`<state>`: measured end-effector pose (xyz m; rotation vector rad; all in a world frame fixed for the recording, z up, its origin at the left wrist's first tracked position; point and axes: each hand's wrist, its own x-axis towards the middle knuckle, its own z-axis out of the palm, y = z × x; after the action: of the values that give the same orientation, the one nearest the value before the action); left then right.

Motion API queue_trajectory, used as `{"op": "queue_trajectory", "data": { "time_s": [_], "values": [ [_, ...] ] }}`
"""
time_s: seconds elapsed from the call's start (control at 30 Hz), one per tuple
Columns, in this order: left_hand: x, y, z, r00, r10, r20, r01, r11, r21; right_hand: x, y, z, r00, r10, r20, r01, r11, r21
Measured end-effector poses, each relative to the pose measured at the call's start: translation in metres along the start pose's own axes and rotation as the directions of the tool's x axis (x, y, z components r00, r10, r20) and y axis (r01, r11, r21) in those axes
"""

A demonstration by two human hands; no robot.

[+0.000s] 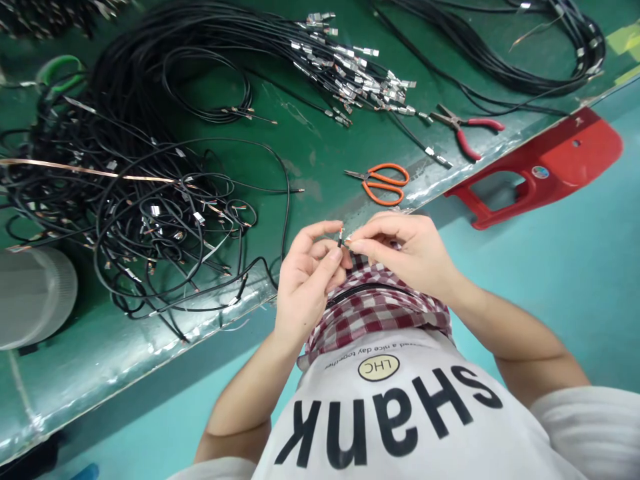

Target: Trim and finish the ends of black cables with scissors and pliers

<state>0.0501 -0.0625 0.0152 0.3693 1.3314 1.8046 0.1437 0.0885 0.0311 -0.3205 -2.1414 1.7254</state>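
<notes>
Cable (341, 238): held upright by the table (320, 157) edge, clamped between the left hand's (311, 273) thumb and fingers. Right hand (405, 243): angled inward, fingertips pinched together beside the cable's tip; contents not clearly seen.

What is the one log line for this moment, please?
left hand: pinching black cable | right hand: close beside its tip, grip unclear | scissors, pliers: on table
</notes>
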Motion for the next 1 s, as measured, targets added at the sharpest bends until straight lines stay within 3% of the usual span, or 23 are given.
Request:
{"op": "queue_trajectory", "data": {
  "time_s": [0.3, 1.0],
  "values": [
    [-0.0008, -0.0061, 0.0011, 0.987, 0.124, -0.098, -0.120, 0.992, 0.045, 0.0042, 0.0025, 0.0063, 1.000, 0.002, 0.002, -0.002, 0.996, -0.089],
    [-0.0057, -0.0083, 0.0090, 0.967, 0.213, -0.142, -0.178, 0.958, 0.223, 0.0016, 0.0041, 0.0082, 1.000, -0.006, -0.026, 0.005, 0.998, -0.056]
  ]
}}
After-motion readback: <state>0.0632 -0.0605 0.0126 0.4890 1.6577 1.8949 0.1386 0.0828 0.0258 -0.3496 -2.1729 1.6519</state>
